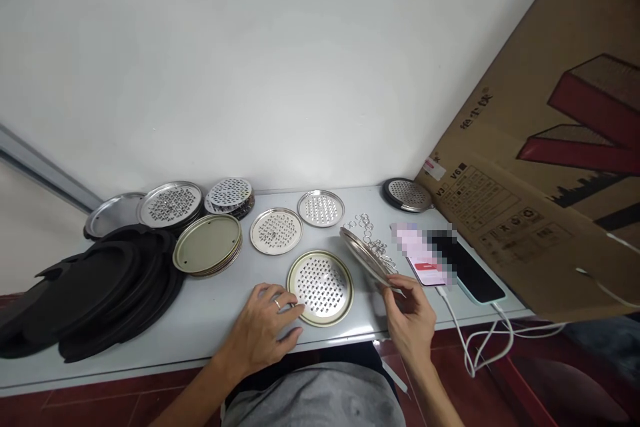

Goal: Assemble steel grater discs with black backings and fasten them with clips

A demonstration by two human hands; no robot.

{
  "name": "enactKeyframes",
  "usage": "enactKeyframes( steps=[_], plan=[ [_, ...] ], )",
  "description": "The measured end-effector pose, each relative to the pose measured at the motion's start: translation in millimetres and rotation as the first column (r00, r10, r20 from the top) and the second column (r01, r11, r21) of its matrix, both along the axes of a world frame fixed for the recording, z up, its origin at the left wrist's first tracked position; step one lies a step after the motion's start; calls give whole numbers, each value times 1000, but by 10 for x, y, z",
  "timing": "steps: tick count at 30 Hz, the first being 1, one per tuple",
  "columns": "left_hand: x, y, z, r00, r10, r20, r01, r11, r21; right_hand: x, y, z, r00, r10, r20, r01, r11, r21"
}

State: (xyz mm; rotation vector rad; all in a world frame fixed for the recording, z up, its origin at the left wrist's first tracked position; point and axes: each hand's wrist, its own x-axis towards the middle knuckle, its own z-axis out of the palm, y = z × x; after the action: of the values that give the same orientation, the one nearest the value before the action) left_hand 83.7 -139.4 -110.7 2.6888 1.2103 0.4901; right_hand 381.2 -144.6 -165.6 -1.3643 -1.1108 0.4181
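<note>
My right hand [410, 310] pinches the lower edge of a round metal plate [367, 255], tilted up off the table and seen nearly edge-on. Whether it is one plate or two together, I cannot tell. My left hand [270, 323] rests on the table, fingers loosely spread and holding nothing. Its fingertips are at the left rim of a round grater plate [324, 288], which lies flat with a gold-coloured rim and rows of holes. Small wire rings and clips [377, 247] lie behind the tilted plate, partly hidden by it.
Two more grater plates [277, 231] lie behind. At left are stacked gold lids [207, 245], black discs [105, 280] and graters [171, 205]. Two phones [467, 268] with white cables lie right, near a large cardboard box [550, 213]. Another grater stack [410, 193] stands against the wall.
</note>
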Motion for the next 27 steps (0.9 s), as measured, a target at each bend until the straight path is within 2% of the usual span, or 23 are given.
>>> enactKeyframes(
  steps=[7,11,16,21,27],
  plan=[
    [25,40,25,997,-50,-63,51,999,12,-11,1,15,1000,-2,-17,2,1000,-4],
    [41,37,49,997,-73,-14,73,997,27,-16,-5,25,999,-19,-27,19,1000,-10],
    [73,146,100,996,42,84,-42,999,5,-21,3,2,999,-36,17,36,999,0],
    [143,303,43,994,105,11,-105,994,-8,-25,0,0,1000,-22,13,22,1000,1],
    [205,347,-10,990,137,-39,-138,990,-35,-32,-9,25,998,-7,63,5,1000,21]
  ],
)
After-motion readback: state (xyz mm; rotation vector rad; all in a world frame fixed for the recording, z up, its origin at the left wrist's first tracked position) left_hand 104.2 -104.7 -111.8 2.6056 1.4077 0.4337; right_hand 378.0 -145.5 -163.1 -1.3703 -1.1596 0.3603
